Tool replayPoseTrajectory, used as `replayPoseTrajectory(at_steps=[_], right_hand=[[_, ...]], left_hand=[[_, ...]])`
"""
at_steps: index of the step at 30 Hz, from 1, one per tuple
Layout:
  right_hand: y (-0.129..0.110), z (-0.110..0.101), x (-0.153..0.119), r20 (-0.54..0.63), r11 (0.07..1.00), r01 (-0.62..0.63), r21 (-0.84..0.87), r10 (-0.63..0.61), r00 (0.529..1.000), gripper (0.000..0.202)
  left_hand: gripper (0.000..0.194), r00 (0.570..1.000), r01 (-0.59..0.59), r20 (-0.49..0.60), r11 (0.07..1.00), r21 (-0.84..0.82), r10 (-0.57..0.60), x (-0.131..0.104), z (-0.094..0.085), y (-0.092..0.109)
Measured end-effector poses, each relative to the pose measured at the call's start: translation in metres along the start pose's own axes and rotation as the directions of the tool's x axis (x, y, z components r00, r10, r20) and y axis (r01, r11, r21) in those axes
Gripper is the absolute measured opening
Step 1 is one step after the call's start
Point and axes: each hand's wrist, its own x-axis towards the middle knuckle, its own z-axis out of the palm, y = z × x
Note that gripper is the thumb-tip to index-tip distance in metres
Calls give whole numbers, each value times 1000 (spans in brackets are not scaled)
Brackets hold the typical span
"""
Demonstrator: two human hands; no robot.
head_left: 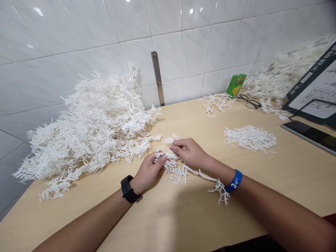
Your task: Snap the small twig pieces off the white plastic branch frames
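My left hand [150, 170], with a black watch on the wrist, is closed on a bunch of thin white branched plastic sprigs [170, 163]. Close beside it, my right hand [189, 151] pinches a thin white strand at the upper edge of that bunch. A blue wristband [234, 181] circles my right wrist. Below the right hand, a longer white branched stem [199, 173] stretches toward the wristband, its forked end lying near the forearm. What the fingertips grip exactly is partly hidden.
A large heap of white branched pieces [99, 122] fills the table's left. At right lie a small sprig pile [249, 138], loose sprigs [216, 102], a green drink carton [236, 85], glasses [249, 101], a phone [312, 135] and a dark-framed board [315, 84]. Another heap [283, 73] stands behind.
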Motion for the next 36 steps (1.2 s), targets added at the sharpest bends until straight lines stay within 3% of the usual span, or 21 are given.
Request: replayPoseTrajectory(at_steps=[8, 12, 18, 23, 36], right_hand=[[3, -7, 4, -155, 966, -65, 250, 106, 982, 32], [2, -6, 4, -157, 951, -55, 303, 106, 982, 20], [-1, -5, 0, -143, 995, 51, 91, -38, 989, 8], [0, -6, 0, -126, 993, 101, -69, -109, 986, 7], [1, -6, 0, -54, 967, 158, -202, -172, 984, 3]], left_hand=[[34, 998, 27, -58, 999, -45, -30, 2, -2, -6], [35, 994, 52, -89, 996, -71, -58, 4, -3, -10], [35, 989, 55, -135, 993, -105, -69, 5, -3, -16], [34, 989, 52, -136, 995, -90, -64, 3, -1, -9], [36, 993, 50, -107, 998, 39, -45, 2, 0, 1]])
